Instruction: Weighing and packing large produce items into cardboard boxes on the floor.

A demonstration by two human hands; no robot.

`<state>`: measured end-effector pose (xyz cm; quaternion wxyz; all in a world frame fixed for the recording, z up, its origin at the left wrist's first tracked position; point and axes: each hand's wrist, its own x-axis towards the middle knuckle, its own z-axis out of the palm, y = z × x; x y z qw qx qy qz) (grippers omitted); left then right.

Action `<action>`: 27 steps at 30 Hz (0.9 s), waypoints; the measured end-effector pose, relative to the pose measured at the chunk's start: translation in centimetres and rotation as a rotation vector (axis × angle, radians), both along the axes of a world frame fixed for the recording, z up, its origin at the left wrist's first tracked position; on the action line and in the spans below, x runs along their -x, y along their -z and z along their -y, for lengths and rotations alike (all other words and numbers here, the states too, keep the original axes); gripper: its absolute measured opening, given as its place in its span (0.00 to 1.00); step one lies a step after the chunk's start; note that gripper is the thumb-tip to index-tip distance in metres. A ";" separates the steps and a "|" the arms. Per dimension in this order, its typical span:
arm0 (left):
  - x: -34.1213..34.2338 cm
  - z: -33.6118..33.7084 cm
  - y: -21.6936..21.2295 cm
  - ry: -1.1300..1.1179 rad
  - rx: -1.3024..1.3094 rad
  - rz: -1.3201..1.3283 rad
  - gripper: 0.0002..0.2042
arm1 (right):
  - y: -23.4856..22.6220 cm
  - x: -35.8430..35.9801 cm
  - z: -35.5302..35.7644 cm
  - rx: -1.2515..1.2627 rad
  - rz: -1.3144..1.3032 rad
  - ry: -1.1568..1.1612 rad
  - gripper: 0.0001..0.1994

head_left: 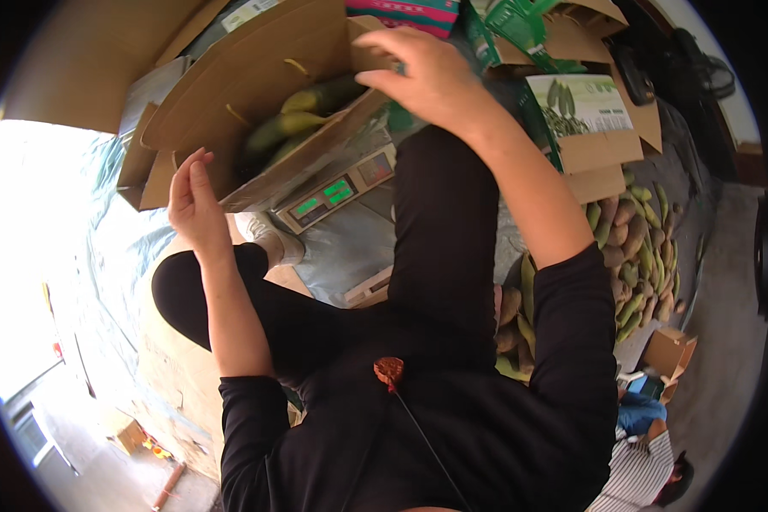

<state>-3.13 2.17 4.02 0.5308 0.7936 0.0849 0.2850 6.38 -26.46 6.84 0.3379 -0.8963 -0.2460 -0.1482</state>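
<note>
An open cardboard box [230, 94] stands in front of me on a digital scale [337, 189] with lit green displays. Inside it lie several long green vegetables [277, 132], some yellowish; shadow hides part of them. My left hand [194, 205] is raised by the box's left end, thumb tip and fingertips drawn together; what they pinch, if anything, is too small to make out. Over the box's right end is my right hand [431, 81], thumb and fingers apart and nothing in it. Its fingertips are close to the end flap [369, 43]; contact cannot be told.
To the right, a heap of green and brown long vegetables [636, 247] lies on dark sheeting. Printed cartons [580, 107] and a green plastic item [520, 26] stand beyond my right arm. A person in a striped top [640, 474] is at lower right.
</note>
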 end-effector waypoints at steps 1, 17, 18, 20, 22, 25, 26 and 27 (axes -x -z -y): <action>0.0 0.0 0.1 0.000 -0.026 0.014 0.09 | 0.6 0.6 2.5 -0.023 -0.067 0.058 0.20; -0.2 1.9 0.7 0.019 -0.127 -0.056 0.14 | 23.8 34.4 27.6 0.321 -0.834 0.850 0.16; -0.3 1.8 1.0 0.022 -0.156 -0.059 0.15 | 24.4 36.1 27.2 0.320 -0.955 0.861 0.16; -0.3 1.4 1.0 0.012 -0.179 -0.078 0.15 | 25.8 39.4 25.6 0.237 -1.067 0.943 0.15; -0.4 1.6 1.4 0.013 -0.190 -0.099 0.15 | 27.6 41.9 23.9 0.150 -1.215 0.995 0.14; -0.6 1.7 1.9 -0.005 -0.182 -0.109 0.14 | 28.5 44.2 22.4 0.137 -1.352 0.944 0.15; -0.4 1.5 1.6 -0.006 -0.189 -0.107 0.14 | 28.5 44.3 21.5 0.136 -1.329 0.902 0.16; -0.3 1.3 1.3 -0.019 -0.194 -0.110 0.14 | 28.1 44.3 21.0 0.163 -1.350 1.003 0.16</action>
